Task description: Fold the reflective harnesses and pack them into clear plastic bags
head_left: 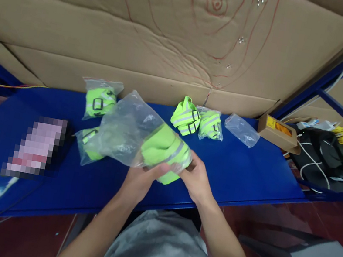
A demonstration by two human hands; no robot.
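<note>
Grips a folded reflective vest (pixel 163 147), neon yellow with a grey stripe, just above the near edge of the blue table (pixel 242 176), half sunk into a clear plastic bag (pixel 123 131) with its far end ballooning up and to the left. Pinches the bundle's near underside with the left hand (pixel 140 180), thumb on top, fingers closed on fabric and film together. Clamps the right end with the right hand (pixel 196 178), fingers curled shut over vest and bag mouth. Best, by the look of it, to hold the fold tight under the stripe, pull the bag's lip taut rather than bunched, and press trapped air toward the opening to flatten the film. Worth steering clear of the bagged vest (pixel 89 144) lying just behind the loose film, perhaps touching it. Further back along the cardboard sheet (pixel 142 30): a second bagged vest (pixel 100 100), an unbagged strapped vest (pixel 186 116), a third bagged vest (pixel 211 124) right beside it, an empty bag (pixel 242 130) and a small cardboard box (pixel 277 130).
</note>
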